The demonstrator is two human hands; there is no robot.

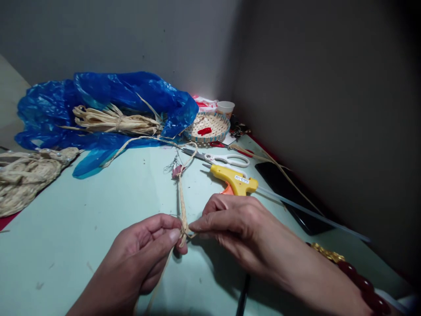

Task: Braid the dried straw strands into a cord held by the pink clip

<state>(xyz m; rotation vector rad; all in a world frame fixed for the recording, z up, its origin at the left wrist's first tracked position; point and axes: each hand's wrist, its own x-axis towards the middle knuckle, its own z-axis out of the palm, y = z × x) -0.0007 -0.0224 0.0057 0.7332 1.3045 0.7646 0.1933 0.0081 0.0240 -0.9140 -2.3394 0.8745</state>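
A pale plaited raffia cord (183,206) runs away from me along the table, its far part passing a small dark-pink block (177,171) with thin wires around it. My left hand (148,250) is closed, thumb and fingertips pinching the cord's near end. From the right, my right hand (235,221) pinches a thin raffia strand (191,236) that sticks out of that same end. The tips of both hands are close together there. A loose strand (161,278) hangs below my left fingers toward me.
Beyond my right hand lie a yellow glue gun (235,179), white-handled scissors (226,159) and a black phone (296,197). At the back are a woven basket (213,137), a cup (226,106) and a blue plastic bag (115,87) with a raffia bundle (118,122). A woven raffia piece (29,180) lies left.
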